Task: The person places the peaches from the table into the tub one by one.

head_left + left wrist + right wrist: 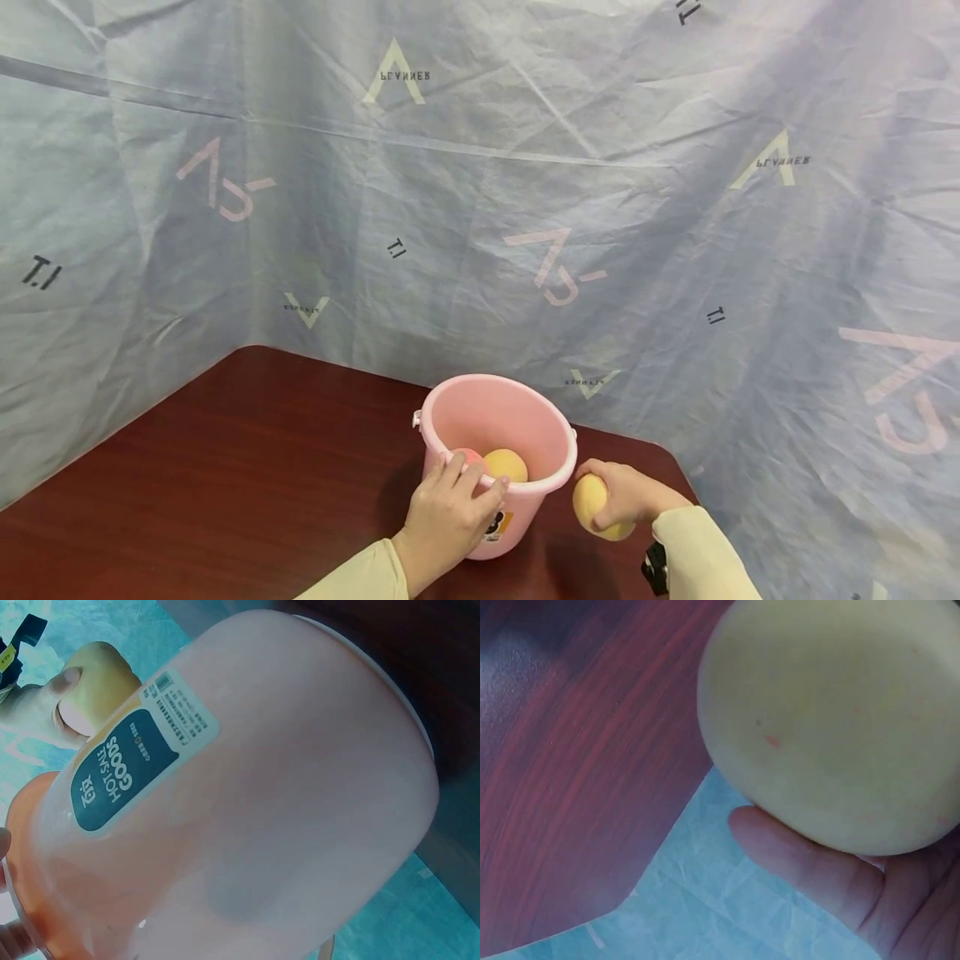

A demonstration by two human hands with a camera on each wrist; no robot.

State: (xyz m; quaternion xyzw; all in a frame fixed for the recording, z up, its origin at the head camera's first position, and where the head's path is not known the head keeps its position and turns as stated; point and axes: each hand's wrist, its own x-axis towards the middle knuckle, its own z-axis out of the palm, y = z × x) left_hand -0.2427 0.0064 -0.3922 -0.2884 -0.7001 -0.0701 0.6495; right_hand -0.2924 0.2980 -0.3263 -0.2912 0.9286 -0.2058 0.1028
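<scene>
A pink bucket (517, 508) with a label on its side stands tilted toward me in the head view. Inside it lie a yellow round fruit (505, 465) and a pinkish-red round one (468, 456), partly hidden by fingers. My left hand (450, 508) grips the near rim, fingertips over the edge. To the right of the bucket, apart from it, my right hand (626, 493) holds another yellow fruit (589, 498), whose exact kind I cannot tell. Close up in the right wrist view, this fruit (832, 727) is smooth with small reddish specks, and a finger (802, 862) lies along its underside.
The dark red-brown wooden table (225, 467) extends to the left and behind the bucket. Its right edge runs close to my right hand. Grey-blue printed cloth (465, 208) hangs around the table's back and sides.
</scene>
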